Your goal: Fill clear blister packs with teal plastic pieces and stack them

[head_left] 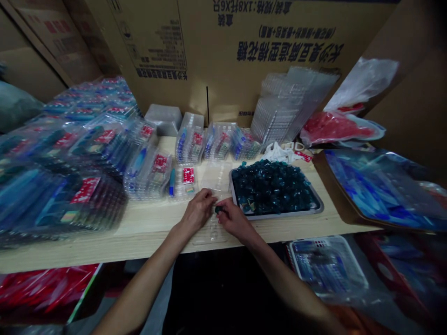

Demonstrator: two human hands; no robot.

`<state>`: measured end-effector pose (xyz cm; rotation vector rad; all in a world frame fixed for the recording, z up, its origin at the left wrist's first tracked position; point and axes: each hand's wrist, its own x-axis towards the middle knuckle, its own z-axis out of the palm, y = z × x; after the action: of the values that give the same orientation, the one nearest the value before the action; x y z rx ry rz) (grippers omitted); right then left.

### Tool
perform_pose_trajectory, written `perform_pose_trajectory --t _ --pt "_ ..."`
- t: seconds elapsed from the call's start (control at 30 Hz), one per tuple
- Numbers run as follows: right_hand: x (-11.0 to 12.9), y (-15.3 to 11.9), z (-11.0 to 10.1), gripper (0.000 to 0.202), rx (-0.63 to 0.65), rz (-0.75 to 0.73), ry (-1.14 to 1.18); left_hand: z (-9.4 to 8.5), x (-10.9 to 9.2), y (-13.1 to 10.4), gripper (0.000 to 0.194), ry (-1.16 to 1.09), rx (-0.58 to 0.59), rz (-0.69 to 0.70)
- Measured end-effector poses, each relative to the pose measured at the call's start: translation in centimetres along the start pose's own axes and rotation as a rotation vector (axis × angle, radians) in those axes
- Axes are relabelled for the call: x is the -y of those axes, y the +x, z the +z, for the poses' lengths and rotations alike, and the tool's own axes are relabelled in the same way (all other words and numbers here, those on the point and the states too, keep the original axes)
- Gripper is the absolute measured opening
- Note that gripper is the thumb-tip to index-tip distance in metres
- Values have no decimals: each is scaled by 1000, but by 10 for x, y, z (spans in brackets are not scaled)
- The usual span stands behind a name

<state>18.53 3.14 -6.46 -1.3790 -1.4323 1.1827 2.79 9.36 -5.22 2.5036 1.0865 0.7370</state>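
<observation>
My right hand [233, 219] pinches a small dark teal piece [219, 209] between thumb and fingers, above a clear plastic tray [208, 235] at the table's front edge. Close beside it, my left hand [199, 208] is closed, its fingertips pressed together over the same tray; what they grip, if anything, is hidden. To the right stands a shallow tray [318, 207] with a pale rim, heaped with dark teal pieces [275, 186] that look wrapped. Left of my hands lies a filled clear tray [181, 191] with a blue stick-like item and a red patterned packet [188, 175].
Stacks of filled clear trays [94, 200] crowd the left side. Several smaller stacks [190, 144] and a tall stack of clear trays [279, 116] line the back, before a large cardboard box [209, 56]. At right, an open carton [344, 204] holds blue packets.
</observation>
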Motion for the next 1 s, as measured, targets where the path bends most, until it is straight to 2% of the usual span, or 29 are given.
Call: perform_pose_trajectory --t 0.1,0.2,0.27,0.33,0.37,0.43,0.53,0.6,0.7,0.77,0.83,0.93,1.0 --pt "0 0 0 23 -14 32 59 -9 -10 -6 35 -55 -34 -57" --pt "2 -1 2 26 -45 -13 12 -13 -27 -12 31 -217 -129 -244" --pt "6 -3 5 32 -60 -54 -39 -12 -38 -16 29 -363 -95 -365" --pt "12 -7 5 40 -48 -67 -85 -10 -43 -17 27 -451 -57 -422" --pt "16 -9 3 44 -51 -75 -125 -11 -42 -17 26 -456 -77 -431" --pt "27 -13 -10 51 -101 -112 -276 -15 -37 -16 22 -424 -172 -421" --pt "42 -15 -48 51 -287 -94 -683 -28 -23 -16 19 -374 -282 -403" --pt "46 -12 -77 46 -391 40 -968 -34 -17 -17 21 -385 -266 -428" --pt "43 -4 -107 35 -364 178 -1215 -34 -18 -19 25 -437 -168 -472" --pt "39 1 -115 29 -311 177 -1268 -28 -25 -18 22 -431 -110 -451" --pt "35 4 -114 27 -299 148 -1277 -19 -35 -14 19 -355 -71 -373" --pt "33 3 -109 22 -324 116 -1232 -2 -46 -8 21 -171 -15 -237" --pt "33 -1 -109 20 -384 101 -1168 6 -47 -6 26 -61 22 -193"
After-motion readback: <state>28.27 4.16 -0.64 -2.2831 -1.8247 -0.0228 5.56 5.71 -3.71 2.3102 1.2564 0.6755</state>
